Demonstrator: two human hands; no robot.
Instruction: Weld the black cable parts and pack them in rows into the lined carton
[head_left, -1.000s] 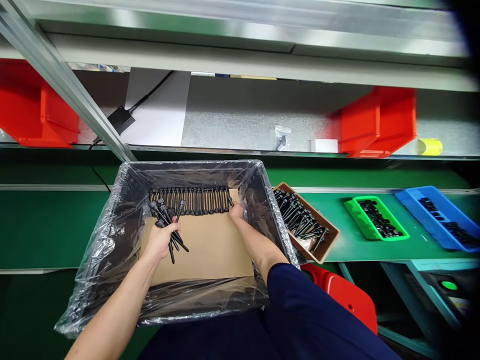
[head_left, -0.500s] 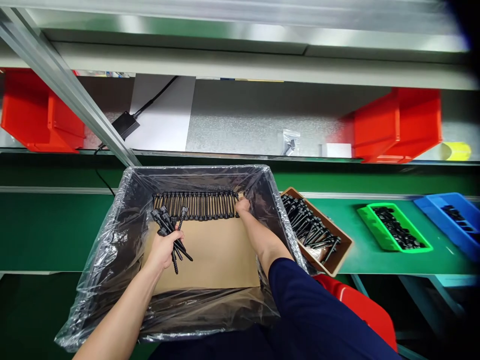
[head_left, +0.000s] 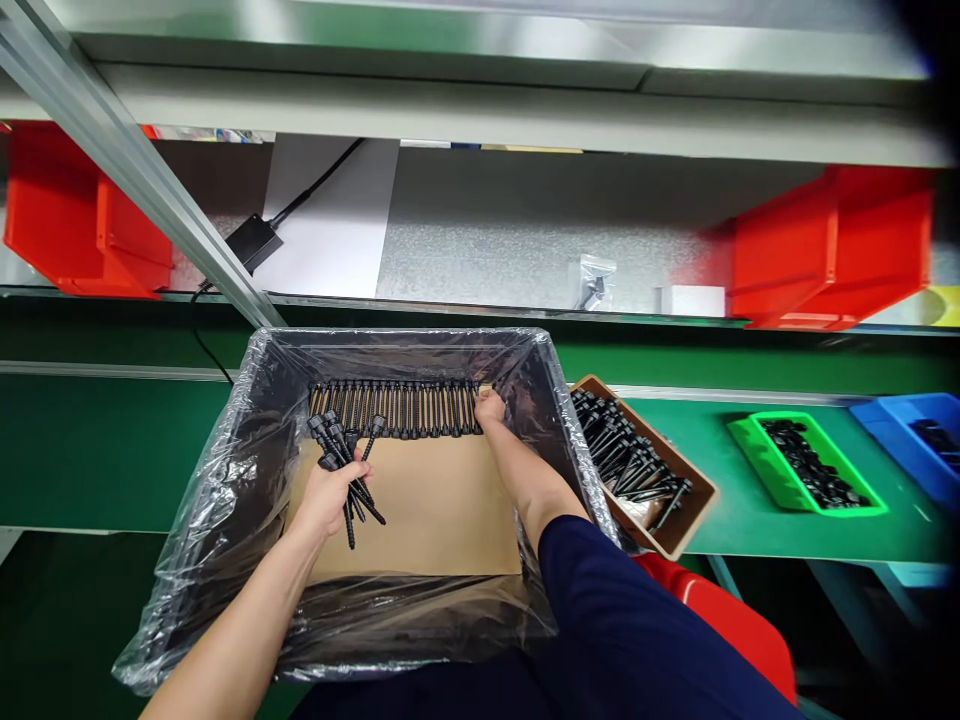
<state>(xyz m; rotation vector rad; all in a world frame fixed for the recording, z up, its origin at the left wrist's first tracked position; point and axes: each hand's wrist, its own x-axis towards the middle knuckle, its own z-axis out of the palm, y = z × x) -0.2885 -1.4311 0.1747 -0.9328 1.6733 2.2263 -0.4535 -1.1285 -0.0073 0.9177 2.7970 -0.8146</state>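
Observation:
My left hand point(head_left: 335, 497) is closed around a bunch of several black ribbed rods point(head_left: 334, 436) with thick heads, held above a brown cardboard sheet point(head_left: 427, 510). The sheet lies inside a dark bin lined with clear plastic point(head_left: 217, 510). Along the bin's far side, a row of similar black rods point(head_left: 390, 410) lies side by side on the cardboard. At the right end of that row, my right hand point(head_left: 491, 408) has its fingers closed at the last rod; the fingertips are partly hidden.
Right of the bin sits a brown box point(head_left: 694, 515) of loose black rods. Farther right are a green tray point(head_left: 750, 440) and a blue tray point(head_left: 885, 425) with small black parts. Red bins point(head_left: 784, 250), a small bag point(head_left: 596, 282) and a black adapter point(head_left: 253, 243) occupy the shelf.
The view has shifted slightly, so the shelf and the trays on the right appear farther right. Both hands keep nearly the same places in the bin, with the bunch still in my left hand.

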